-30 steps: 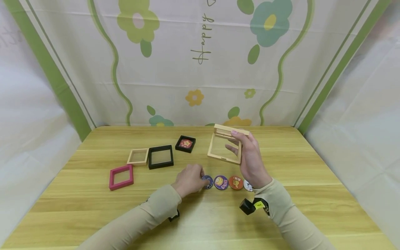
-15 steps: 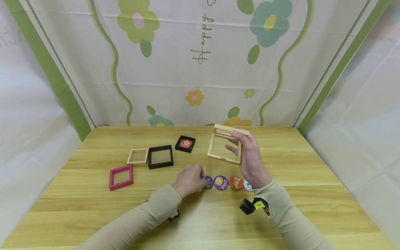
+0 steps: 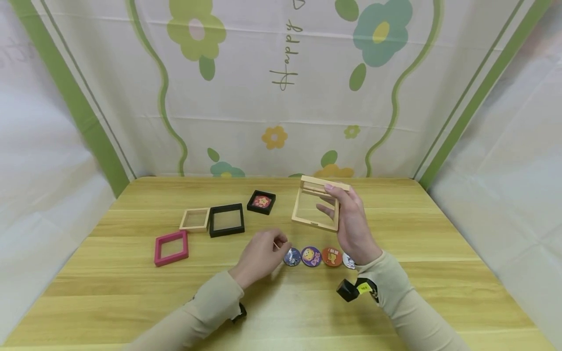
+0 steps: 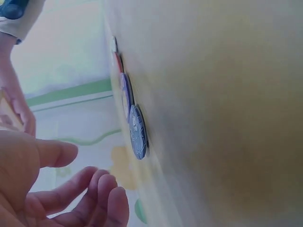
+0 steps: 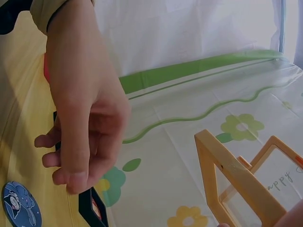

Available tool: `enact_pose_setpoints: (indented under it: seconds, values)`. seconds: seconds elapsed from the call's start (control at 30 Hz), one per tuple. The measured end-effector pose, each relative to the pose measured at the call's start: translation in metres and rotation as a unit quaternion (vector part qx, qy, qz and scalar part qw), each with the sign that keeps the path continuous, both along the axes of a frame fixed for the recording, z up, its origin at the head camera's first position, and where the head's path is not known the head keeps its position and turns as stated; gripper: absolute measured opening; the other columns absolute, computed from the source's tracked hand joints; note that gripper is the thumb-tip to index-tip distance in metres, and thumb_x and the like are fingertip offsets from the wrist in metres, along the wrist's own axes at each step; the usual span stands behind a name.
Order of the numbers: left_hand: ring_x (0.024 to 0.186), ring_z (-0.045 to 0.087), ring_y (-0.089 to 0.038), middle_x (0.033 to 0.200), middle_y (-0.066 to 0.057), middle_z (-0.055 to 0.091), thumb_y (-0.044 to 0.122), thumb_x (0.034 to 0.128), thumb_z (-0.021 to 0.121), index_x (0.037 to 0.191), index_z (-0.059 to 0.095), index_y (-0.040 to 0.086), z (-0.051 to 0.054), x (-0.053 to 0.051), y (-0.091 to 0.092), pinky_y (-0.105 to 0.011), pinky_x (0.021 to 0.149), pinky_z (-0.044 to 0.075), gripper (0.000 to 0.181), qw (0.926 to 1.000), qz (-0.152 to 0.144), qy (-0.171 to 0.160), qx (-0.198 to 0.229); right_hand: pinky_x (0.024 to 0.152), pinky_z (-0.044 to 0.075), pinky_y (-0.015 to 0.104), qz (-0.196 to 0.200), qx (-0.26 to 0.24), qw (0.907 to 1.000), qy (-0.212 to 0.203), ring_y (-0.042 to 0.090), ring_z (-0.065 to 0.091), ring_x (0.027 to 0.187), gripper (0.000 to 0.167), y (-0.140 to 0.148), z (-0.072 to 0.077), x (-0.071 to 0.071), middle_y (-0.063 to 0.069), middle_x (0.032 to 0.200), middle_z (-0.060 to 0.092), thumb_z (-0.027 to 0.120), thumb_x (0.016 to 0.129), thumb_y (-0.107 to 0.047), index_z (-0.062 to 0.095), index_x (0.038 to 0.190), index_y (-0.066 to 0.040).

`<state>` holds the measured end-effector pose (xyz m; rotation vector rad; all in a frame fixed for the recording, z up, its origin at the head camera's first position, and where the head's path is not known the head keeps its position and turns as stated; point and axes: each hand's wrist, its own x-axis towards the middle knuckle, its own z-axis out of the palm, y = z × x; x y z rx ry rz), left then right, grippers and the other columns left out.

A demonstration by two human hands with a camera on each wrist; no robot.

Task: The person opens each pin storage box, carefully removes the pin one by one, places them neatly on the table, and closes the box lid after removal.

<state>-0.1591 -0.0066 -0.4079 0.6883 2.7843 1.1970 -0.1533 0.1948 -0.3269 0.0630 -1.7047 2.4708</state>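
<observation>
My right hand (image 3: 353,226) grips a hinged pale wood-coloured display frame (image 3: 314,224) by its right side, above the table. The frame stands unfolded, and its clear panels show in the right wrist view. Just left of a row of round badges, my left hand (image 3: 261,256) hovers with fingers loosely curled and nothing between them. Nearest to it lies a dark blue badge (image 4: 138,132), apart from the thumb. A purple badge (image 3: 311,256), an orange badge (image 3: 331,257) and a white badge (image 3: 349,262) continue the row; my right wrist partly covers the white one.
To the left lie a pink frame (image 3: 156,253), a small pale wood-coloured frame (image 3: 194,229) and a larger black frame (image 3: 227,232). A small black frame (image 3: 250,207) behind them holds a red star badge (image 3: 262,201). A patterned curtain (image 3: 246,102) hangs behind the table.
My left hand has drawn slightly left and lifted off the blue badge, which now shows fully. The right hand and its frame have stayed nearly still.
</observation>
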Motion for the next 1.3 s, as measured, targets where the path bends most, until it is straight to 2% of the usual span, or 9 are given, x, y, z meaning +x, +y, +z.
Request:
enact_pose_setpoints:
  seconds: [0.17,0.3,0.47,0.6,0.8,0.97,1.3]
  values:
    - [0.084,0.059,-0.009,0.092,0.007,0.063,0.022,0.0965,0.063,0.101,0.069,0.013,0.0,0.007,-0.008,-0.029,0.076,0.051,0.011,0.9995,0.012,-0.004,0.03,0.1,0.041,0.049,0.002,0.002,1.0,0.003,0.038,0.045,0.123,0.03,0.0,-0.001,0.0,0.023,0.135,0.044,0.058,0.095,-0.021,0.049,0.12,-0.007]
    - [0.087,0.059,-0.011,0.096,0.005,0.064,0.022,0.0972,0.062,0.107,0.069,0.009,0.002,0.01,-0.015,-0.032,0.078,0.051,0.017,0.9986,0.024,-0.007,0.047,0.101,0.04,0.05,0.006,0.0,1.0,0.006,0.039,0.045,0.123,0.029,-0.001,-0.001,-0.001,0.022,0.133,0.046,0.058,0.095,-0.02,0.05,0.119,-0.006]
    - [0.087,0.059,-0.013,0.095,0.002,0.065,0.018,0.0965,0.064,0.102,0.07,0.009,0.006,0.01,-0.02,-0.034,0.077,0.051,0.012,0.9972,0.032,0.021,0.064,0.101,0.04,0.05,0.004,0.002,1.0,0.004,0.039,0.045,0.124,0.029,0.0,-0.003,-0.002,0.02,0.131,0.048,0.059,0.095,-0.021,0.051,0.119,-0.007]
    - [0.088,0.059,-0.014,0.095,0.001,0.066,0.017,0.0962,0.064,0.102,0.07,0.008,0.008,0.012,-0.021,-0.035,0.078,0.051,0.012,0.997,0.029,0.036,0.062,0.1,0.041,0.048,0.0,0.005,1.0,0.002,0.038,0.045,0.124,0.028,0.001,-0.004,-0.003,0.015,0.126,0.052,0.06,0.096,-0.022,0.051,0.119,-0.008]
    - [0.091,0.06,-0.019,0.098,-0.002,0.065,0.016,0.0967,0.063,0.105,0.069,0.004,0.011,0.015,-0.019,-0.037,0.079,0.051,0.016,0.9976,0.009,0.038,0.057,0.098,0.043,0.046,0.002,0.007,1.0,0.002,0.04,0.044,0.123,0.026,0.002,-0.006,-0.006,0.013,0.122,0.054,0.059,0.096,-0.019,0.052,0.117,-0.007]
    - [0.092,0.06,-0.019,0.099,-0.003,0.065,0.016,0.0966,0.063,0.106,0.069,0.003,0.012,0.018,-0.019,-0.039,0.08,0.052,0.017,0.9971,0.001,0.041,0.065,0.097,0.044,0.046,-0.001,0.018,0.9998,0.004,0.039,0.045,0.12,0.023,0.005,-0.01,-0.012,0.012,0.119,0.055,0.058,0.097,-0.019,0.052,0.116,-0.007]
    - [0.092,0.059,-0.015,0.1,-0.001,0.066,0.016,0.0971,0.062,0.105,0.07,0.005,0.016,0.02,-0.019,-0.033,0.08,0.05,0.016,0.9972,-0.002,0.046,0.059,0.097,0.042,0.046,-0.018,0.078,0.9968,0.005,0.033,0.048,0.116,0.019,0.027,-0.02,-0.036,0.013,0.121,0.051,0.057,0.098,-0.019,0.05,0.113,-0.01]
